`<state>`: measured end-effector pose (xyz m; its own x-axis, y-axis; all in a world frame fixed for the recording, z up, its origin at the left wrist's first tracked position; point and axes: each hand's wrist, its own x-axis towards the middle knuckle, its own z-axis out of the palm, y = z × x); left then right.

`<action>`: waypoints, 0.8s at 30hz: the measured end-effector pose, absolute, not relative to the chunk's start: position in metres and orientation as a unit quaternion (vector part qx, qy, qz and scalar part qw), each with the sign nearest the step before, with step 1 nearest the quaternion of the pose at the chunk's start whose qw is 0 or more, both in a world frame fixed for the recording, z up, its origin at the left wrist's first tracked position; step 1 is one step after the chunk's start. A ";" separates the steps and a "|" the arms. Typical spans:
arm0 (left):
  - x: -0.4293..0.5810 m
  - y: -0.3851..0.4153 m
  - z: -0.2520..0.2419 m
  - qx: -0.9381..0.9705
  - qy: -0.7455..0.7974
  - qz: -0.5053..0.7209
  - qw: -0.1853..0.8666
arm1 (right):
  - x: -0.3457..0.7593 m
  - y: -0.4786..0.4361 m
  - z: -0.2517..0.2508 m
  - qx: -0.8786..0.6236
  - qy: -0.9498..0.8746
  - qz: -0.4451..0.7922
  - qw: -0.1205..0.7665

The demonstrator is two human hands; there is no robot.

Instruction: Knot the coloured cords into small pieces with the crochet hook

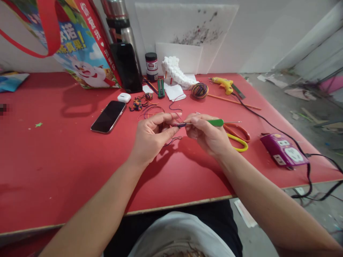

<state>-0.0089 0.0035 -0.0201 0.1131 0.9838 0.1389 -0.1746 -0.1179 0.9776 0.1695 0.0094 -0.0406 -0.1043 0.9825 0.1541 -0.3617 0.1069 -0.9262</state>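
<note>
My left hand [152, 135] pinches a thin purple yarn strand [175, 125] between thumb and fingers above the red table [53, 167]. My right hand [207, 135] grips a crochet hook with a green handle [215, 122], its metal tip meeting the yarn at my left fingertips. The yarn trails back across the table towards a multicoloured yarn ball [199, 90]. Both hands hover close together, just left of the scissors.
Orange and yellow scissors [238, 137] lie right of my right hand. A black phone [108, 116], white earbud case [124, 97], purple power strip [284, 150] with cable, yellow glue gun [223, 84], printed bag [72, 43], flask and paint jar [151, 66] stand around.
</note>
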 end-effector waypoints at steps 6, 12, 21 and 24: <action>-0.013 0.002 -0.017 0.533 0.389 0.520 0.542 | 0.181 0.010 -0.043 -0.325 -0.541 0.533 0.564; -0.013 0.002 -0.016 0.566 0.382 0.527 0.506 | 0.187 0.009 -0.044 -0.337 -0.578 0.501 0.549; -0.014 0.004 -0.017 0.640 0.386 0.528 0.403 | 0.186 0.006 -0.041 -0.345 -0.636 0.432 0.538; -0.015 0.003 -0.018 0.647 0.393 0.524 0.390 | 0.185 0.005 -0.039 -0.353 -0.643 0.413 0.540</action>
